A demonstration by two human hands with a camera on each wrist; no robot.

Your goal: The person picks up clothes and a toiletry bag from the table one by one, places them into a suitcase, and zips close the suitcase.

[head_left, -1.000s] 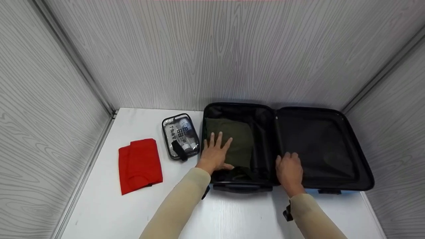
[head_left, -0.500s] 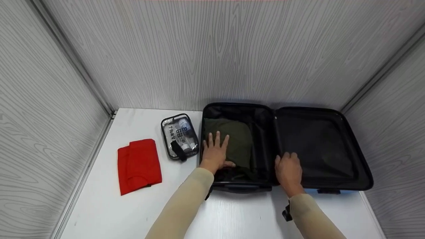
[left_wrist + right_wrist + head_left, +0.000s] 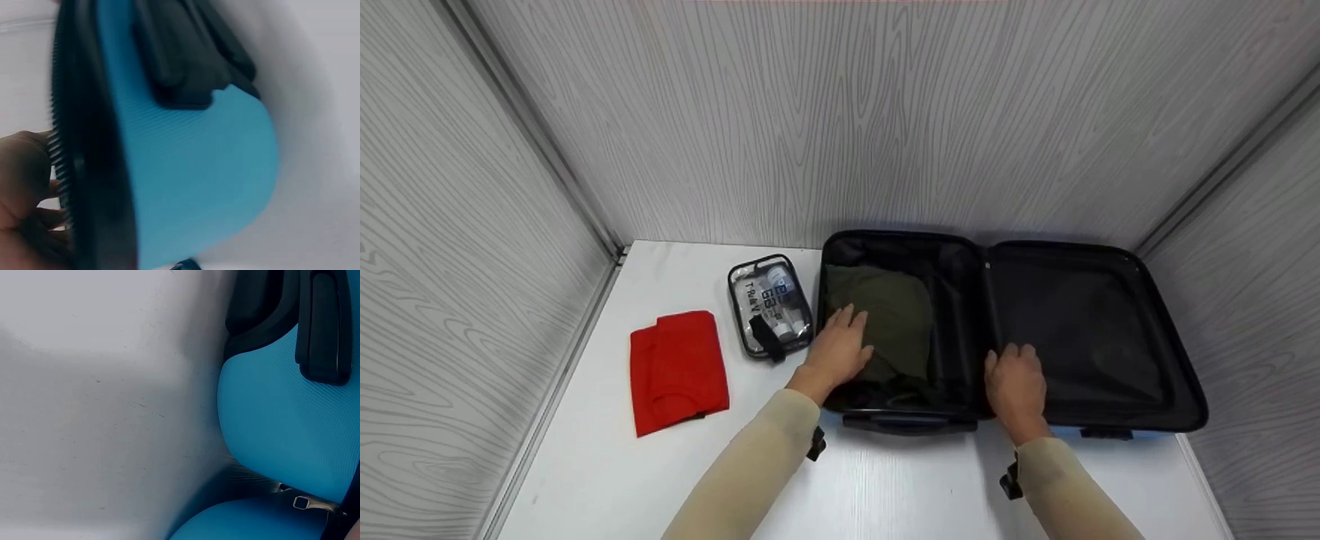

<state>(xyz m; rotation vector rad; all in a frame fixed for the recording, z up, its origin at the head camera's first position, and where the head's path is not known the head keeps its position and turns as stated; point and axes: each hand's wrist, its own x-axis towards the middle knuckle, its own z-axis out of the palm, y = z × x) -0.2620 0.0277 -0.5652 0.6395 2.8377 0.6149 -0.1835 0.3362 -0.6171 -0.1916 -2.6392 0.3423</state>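
Note:
A blue suitcase (image 3: 960, 337) with black lining lies spread open on the white table. Folded inside its left half is a dark green garment (image 3: 896, 315). My left hand (image 3: 837, 349) is over the suitcase's left rim, its fingers relaxed above the garment's near left part. Beyond the zipped edge in the left wrist view, part of that hand (image 3: 22, 185) shows beside the blue shell (image 3: 191, 169). My right hand (image 3: 1016, 386) grips the rim near the middle, where the two halves meet, with curled fingers. A zipper pull (image 3: 302, 502) hangs between the halves.
Left of the suitcase lies a clear toiletry bag (image 3: 770, 307) with black trim and small bottles inside. Farther left is a folded red garment (image 3: 681, 371). Grey wood-grain panels (image 3: 840, 120) enclose the table at the back and both sides.
My left hand has drawn back to the left from the green garment, its spread fingers coming closer together. More of the garment shows. My right hand has stayed in place.

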